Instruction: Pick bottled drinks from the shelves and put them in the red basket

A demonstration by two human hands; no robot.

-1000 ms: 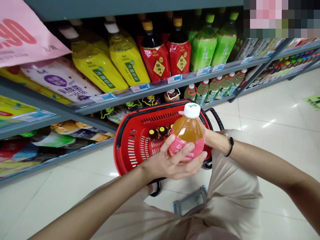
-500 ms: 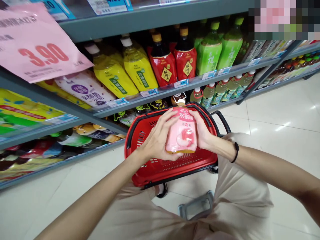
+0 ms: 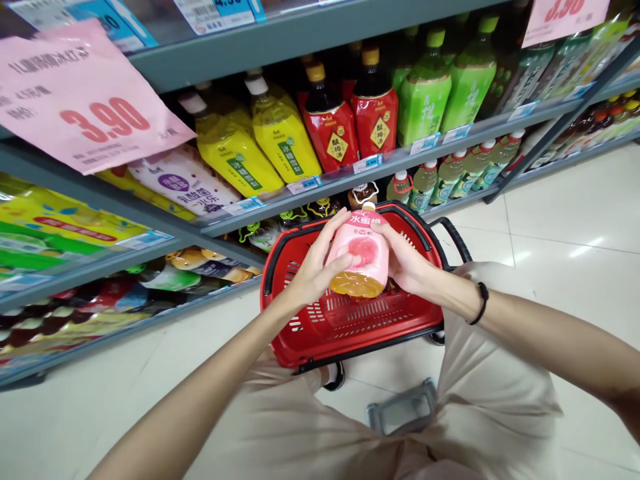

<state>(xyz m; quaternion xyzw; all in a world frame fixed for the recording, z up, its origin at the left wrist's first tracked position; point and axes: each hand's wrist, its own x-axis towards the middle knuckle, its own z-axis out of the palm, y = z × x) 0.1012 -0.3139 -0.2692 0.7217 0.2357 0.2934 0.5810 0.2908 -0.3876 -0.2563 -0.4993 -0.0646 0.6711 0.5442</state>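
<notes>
One pink sign (image 3: 95, 110) far left, 3.90 in red, hanging across the shelf (image 3: 280, 47). White bottle (image 3: 187, 177) with a purple logo next, partly behind the sign. Then two yellow bottles (image 3: 240, 163), white caps, both leaning. Red basket (image 3: 310, 343) below, black rim, slotted walls. Left hand (image 3: 317, 270) closed on the left side of the peach bottle (image 3: 363, 248), fingers along its upper side, thumb across the label front. Peach bottle sits over the basket, tilted: cap end toward the shelf, base toward the wearer, amber drink showing at the base. Can't tell if it touches anything inside. Two red-labelled bottles (image 3: 330, 133) on the shelf above, orange caps. Right hand (image 3: 410, 263) curled round the peach bottle's right side, so both hands grip it. Further right, two green bottles (image 3: 425, 100) side by side, then the basket's black handle (image 3: 455, 240). Black band (image 3: 481, 303) on the right wrist. Second pink sign (image 3: 565, 20) top right, cut off by the frame edge.
</notes>
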